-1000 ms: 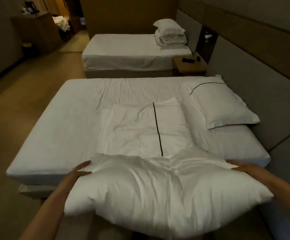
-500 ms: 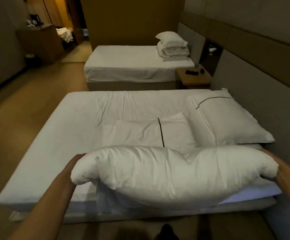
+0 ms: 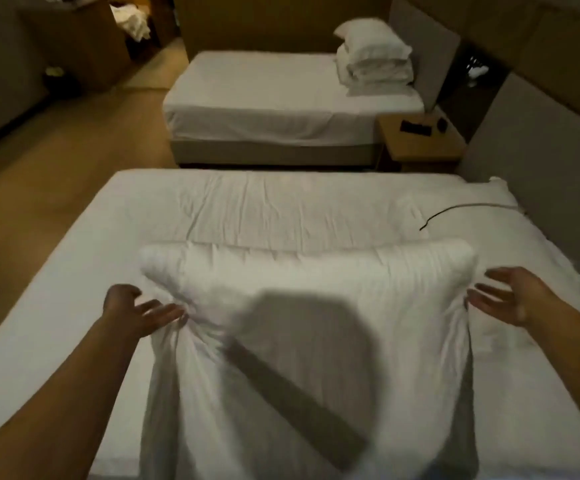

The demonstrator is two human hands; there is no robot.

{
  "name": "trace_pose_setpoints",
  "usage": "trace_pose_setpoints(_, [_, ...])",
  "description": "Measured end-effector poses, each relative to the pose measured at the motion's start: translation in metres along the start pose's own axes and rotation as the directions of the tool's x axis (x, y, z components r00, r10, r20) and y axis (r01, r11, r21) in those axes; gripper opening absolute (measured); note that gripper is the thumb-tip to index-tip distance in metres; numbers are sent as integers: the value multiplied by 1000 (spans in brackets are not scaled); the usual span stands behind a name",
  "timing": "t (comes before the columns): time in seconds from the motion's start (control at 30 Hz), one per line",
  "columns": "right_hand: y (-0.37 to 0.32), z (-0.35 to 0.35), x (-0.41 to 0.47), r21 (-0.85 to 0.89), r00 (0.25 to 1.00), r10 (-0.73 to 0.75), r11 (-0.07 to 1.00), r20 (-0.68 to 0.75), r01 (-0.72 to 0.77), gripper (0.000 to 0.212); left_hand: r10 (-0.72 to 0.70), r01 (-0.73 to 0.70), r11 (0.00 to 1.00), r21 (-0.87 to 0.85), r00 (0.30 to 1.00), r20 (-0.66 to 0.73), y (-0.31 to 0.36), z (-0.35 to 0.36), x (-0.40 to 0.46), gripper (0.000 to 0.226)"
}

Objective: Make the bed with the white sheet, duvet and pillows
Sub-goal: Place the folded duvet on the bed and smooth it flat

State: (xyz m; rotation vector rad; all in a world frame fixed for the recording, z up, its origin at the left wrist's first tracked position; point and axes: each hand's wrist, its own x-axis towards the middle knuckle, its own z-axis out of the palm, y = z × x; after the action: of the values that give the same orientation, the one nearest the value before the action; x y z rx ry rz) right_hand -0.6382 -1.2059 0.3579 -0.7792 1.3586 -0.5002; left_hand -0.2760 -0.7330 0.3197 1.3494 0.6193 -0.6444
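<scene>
Room: dim twin bedroom with tan floor, padded wall panels along the right of the frame, and a small wooden nightstand (image 3: 420,140) at upper right between the two beds.
Near bed: wide mattress under a fitted white sheet (image 3: 74,271), wrinkled across the middle of the frame; no duvet is spread on it.
Change: half a second ago the plump white pillow (image 3: 309,323) was held up by its two ends over the near edge; now it lies dropped on the sheet at centre, long side running away from the camera, its lower end sagging toward the bottom of the frame.
Left hand: left hand (image 3: 136,310) at centre left, fingers spread and straight, fingertips at the puckered left edge of the pillow; it looks released, grasping nothing.
Right hand: right hand (image 3: 510,292) at centre right, palm open and fingers fanned, just beside the pillow's right edge, holding nothing.
Covered item: the flat white case with the black stripe seen a second ago is now hidden, presumably under the pillow.
Second pillow: white pillow with thin black piping (image 3: 472,220) at right, against the wall, partly blurred.
Far bed: single white bed (image 3: 264,98) at top centre, with stacked white pillows (image 3: 375,57) at its right end.
Meaning: likely the pillow is laid down for casing or fluffing; the duvet remains to be done.
</scene>
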Motion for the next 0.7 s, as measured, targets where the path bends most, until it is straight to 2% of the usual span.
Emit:
trace_pose_setpoints(0.07, [5,25,26,-272,997,-71,960,2,69,6,-18,21,995,93,999,-31,-16,18,18,39])
trace_pose_setpoints(0.13, [27,56,41,-515,981,-193,838,30,181,36,100,-63,909,412,993,-68,-41,36,34,34])
trace_pose_setpoints(0.17, [43,68,53,-605,964,-251,755,92,254,49,225,-159,807,569,973,-48,-55,44,42,39])
trace_pose_setpoints(0.23, [80,88,68,-799,917,-320,472,239,373,62,403,-340,482,807,904,141,-83,54,65,51])
trace_pose_setpoints(0.27, [96,100,76,-848,893,-331,331,306,413,64,438,-426,304,852,857,273,-94,60,78,57])
trace_pose_setpoints(0.33, [124,128,90,-874,845,-332,103,420,475,65,390,-505,24,863,799,457,-111,78,104,67])
trace_pose_setpoints(0.4, [144,159,104,-859,789,-349,-125,506,496,64,312,-500,-289,816,757,574,-128,102,128,63])
trace_pose_setpoints(0.43, [152,175,115,-830,749,-357,-233,558,507,65,280,-506,-407,761,724,631,-136,114,141,62])
trace_pose_setpoints(0.47, [158,190,128,-803,724,-349,-301,595,515,66,257,-524,-478,705,684,683,-142,127,152,61])
trace_pose_setpoints(0.53, [165,218,157,-785,723,-321,-363,611,502,74,244,-533,-528,661,650,719,-148,157,175,60])
trace_pose_setpoints(0.63, [170,230,185,-783,726,-316,-384,610,490,87,255,-525,-502,687,669,698,-153,185,204,58])
trace_pose_setpoints(0.7, [168,222,199,-811,739,-356,-381,572,445,88,293,-528,-497,688,644,706,-154,181,219,58])
